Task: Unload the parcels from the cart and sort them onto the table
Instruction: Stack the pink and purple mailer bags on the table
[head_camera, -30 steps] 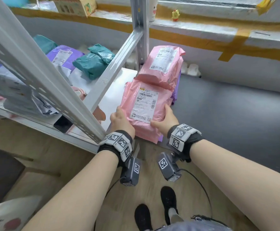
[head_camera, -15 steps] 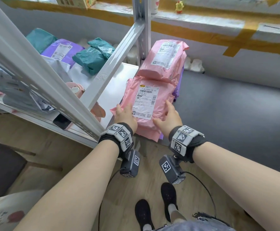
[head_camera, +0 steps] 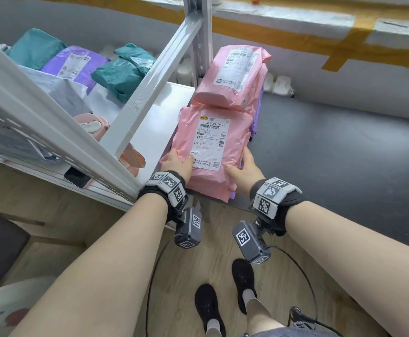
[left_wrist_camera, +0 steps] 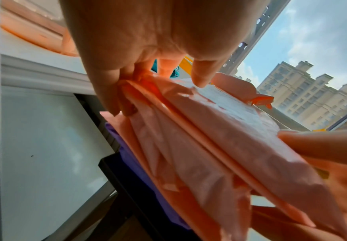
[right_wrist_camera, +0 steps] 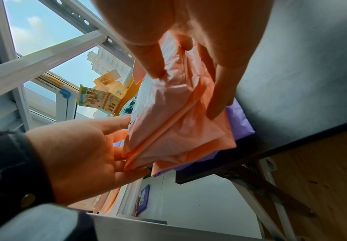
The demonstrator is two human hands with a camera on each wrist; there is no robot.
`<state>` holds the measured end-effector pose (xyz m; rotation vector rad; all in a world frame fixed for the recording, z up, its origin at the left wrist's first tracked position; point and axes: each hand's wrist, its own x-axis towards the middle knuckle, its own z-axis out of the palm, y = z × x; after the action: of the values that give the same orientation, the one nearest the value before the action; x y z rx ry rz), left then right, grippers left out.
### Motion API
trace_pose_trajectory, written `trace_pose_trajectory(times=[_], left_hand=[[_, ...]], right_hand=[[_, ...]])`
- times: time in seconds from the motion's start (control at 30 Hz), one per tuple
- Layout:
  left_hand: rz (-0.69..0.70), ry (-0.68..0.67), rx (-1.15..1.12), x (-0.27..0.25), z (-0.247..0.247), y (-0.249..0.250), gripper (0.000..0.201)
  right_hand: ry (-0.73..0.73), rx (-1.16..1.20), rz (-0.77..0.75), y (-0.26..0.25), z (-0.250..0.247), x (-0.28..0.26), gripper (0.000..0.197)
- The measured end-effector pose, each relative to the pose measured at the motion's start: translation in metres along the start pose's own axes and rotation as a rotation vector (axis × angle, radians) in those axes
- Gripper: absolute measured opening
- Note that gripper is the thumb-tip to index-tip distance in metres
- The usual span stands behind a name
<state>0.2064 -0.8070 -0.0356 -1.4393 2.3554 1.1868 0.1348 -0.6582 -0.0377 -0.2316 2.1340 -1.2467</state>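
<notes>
A pink parcel (head_camera: 213, 142) with a white label lies flat on top of a purple parcel (head_camera: 255, 127), at the near corner where the white cart shelf (head_camera: 150, 122) meets the dark grey table (head_camera: 332, 154). My left hand (head_camera: 181, 158) grips its near left edge, thumb on the label. My right hand (head_camera: 243, 166) grips the near right edge, thumb on top. In the left wrist view the left hand (left_wrist_camera: 158, 84) pinches the folded pink plastic (left_wrist_camera: 220, 138). In the right wrist view the right hand (right_wrist_camera: 189, 78) clasps the same parcel (right_wrist_camera: 168, 114). A second pink parcel (head_camera: 235, 74) lies just behind.
Slanted white rack beams (head_camera: 154, 76) cross in front of the shelf. Behind them lie green parcels (head_camera: 125, 69), a purple parcel (head_camera: 74, 63), a pink cup (head_camera: 91, 125) and a phone (head_camera: 77, 177). The grey table stretches bare to the right. My feet stand on the wooden floor (head_camera: 125, 239).
Both hands have moved a little forward with the pink parcel, which now lies flatter against the second pink parcel. My left thumb now rests on the label.
</notes>
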Motion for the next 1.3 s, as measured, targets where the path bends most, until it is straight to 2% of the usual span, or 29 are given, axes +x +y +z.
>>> trace_pose_trajectory(times=[0.3, 0.4, 0.47, 0.57, 0.63, 0.77, 1.3], left_hand=[[0.055, 0.043, 0.12, 0.004, 0.004, -0.006, 0.058], [0.046, 0.104, 0.183, 0.0, 0.003, -0.003, 0.061], [0.124, 0.209, 0.281, -0.009, 0.003, 0.0, 0.066], [0.367, 0.306, 0.442, -0.015, 0.004, 0.002, 0.06], [0.423, 0.244, 0.536, -0.014, 0.005, 0.003, 0.053], [0.403, 0.154, 0.593, -0.013, 0.005, 0.004, 0.051], [0.52, 0.149, 0.577, -0.048, -0.01, 0.017, 0.053]], right_hand=[[0.045, -0.028, 0.02, 0.003, 0.007, 0.005, 0.071], [0.047, -0.031, 0.031, 0.004, 0.009, 0.005, 0.071], [0.059, -0.034, 0.032, 0.003, 0.009, 0.004, 0.072], [0.066, -0.032, -0.002, 0.003, 0.01, 0.002, 0.071], [0.054, -0.046, -0.015, 0.001, 0.01, 0.001, 0.071], [0.035, -0.06, -0.011, -0.003, 0.008, -0.001, 0.075], [0.087, -0.127, 0.058, -0.012, -0.012, -0.041, 0.075]])
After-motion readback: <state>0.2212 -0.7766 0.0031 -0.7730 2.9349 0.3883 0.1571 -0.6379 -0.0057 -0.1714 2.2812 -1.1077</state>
